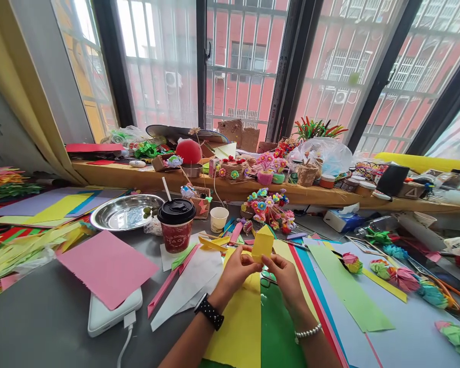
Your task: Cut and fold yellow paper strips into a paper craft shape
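Observation:
A folded piece of yellow paper point(262, 242) with a pointed top stands upright between both hands. My left hand point(240, 271) pinches its lower left edge between thumb and finger. On the lower right edge, the thumb and finger of my right hand point(282, 273) are closed. Under the hands lies a large yellow paper sheet point(233, 332) beside a green sheet point(278, 332). Green-handled scissors point(268, 278) lie just behind the right hand, their blades mostly hidden. More folded yellow paper strips point(213, 242) rest left of the hands.
A lidded paper cup with straw point(176, 227), a small paper cup point(219, 220) and a metal plate point(117, 212) stand at left. Pink paper point(109, 266) covers part of a white power bank point(115, 312). Paper flowers point(406, 278) lie right; crafts crowd the windowsill point(138, 176).

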{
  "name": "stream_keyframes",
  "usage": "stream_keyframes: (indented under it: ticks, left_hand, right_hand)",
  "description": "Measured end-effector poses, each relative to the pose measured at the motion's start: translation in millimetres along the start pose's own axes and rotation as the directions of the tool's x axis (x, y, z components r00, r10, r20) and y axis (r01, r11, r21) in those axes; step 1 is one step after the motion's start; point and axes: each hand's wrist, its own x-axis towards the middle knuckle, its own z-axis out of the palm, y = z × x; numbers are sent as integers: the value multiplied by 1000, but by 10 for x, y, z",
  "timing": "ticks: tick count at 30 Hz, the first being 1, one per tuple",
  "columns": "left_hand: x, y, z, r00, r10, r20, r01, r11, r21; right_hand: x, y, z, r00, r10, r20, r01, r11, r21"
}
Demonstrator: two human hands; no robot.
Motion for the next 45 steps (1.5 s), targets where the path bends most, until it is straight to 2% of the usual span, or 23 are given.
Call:
stream_keyframes:
  ticks: [6,10,15,18,22,29,31,33,34,36,38,39,41,45]
  left_hand:
    - [27,15,-36,998,-27,54,25,999,23]
    - [41,33,-54,996,-22,83,26,999,-42]
    - [41,32,-64,998,-60,1,60,994,-87]
    - [36,26,-66,997,-80,-4,80,995,-62]
    - [37,28,-56,998,-68,-3,67,993,-96]
    - [27,57,-17,996,-44,-76,33,989,-141]
    - [16,66,-17,995,-81,-51,75,991,-113]
    - [6,87,-33,991,-134,26,135,989,-56]
    - [3,106,-48,987,-149,54,151,988,-22]
    - [1,158,-97,988,-148,38,146,988,41]
    - [2,222,-166,991,-114,-66,120,989,88]
    - [2,254,-203,992,-101,-78,108,990,90]
    - [0,305,-270,995,-93,-44,97,991,89]
    - [-7,332,-321,996,-94,-5,94,992,78]
  right_hand:
    - [44,12,-60,993,-109,47,116,970,-214]
    - [44,-28,-80,986,-117,115,140,966,-220]
    - [18,-71,-57,988,-136,79,148,973,-176]
    - [9,-68,-41,975,-218,35,219,941,-258]
    - [0,-68,-32,948,-309,73,314,875,-367]
    - [-4,-54,-11,970,-237,58,244,931,-272]
    - [-3,-45,-11,975,-217,54,224,941,-252]
    - [7,-34,-26,979,-202,40,205,952,-227]
    - [15,-29,-40,980,-196,43,201,956,-213]
    - [35,-20,-77,979,-189,77,201,958,-205]
    - [53,-19,-114,975,-179,132,205,954,-221]
    - [59,-20,-128,972,-171,161,205,952,-229]
    - [66,-26,-144,969,-158,190,200,953,-229]
    - [66,-38,-138,974,-148,172,185,957,-222]
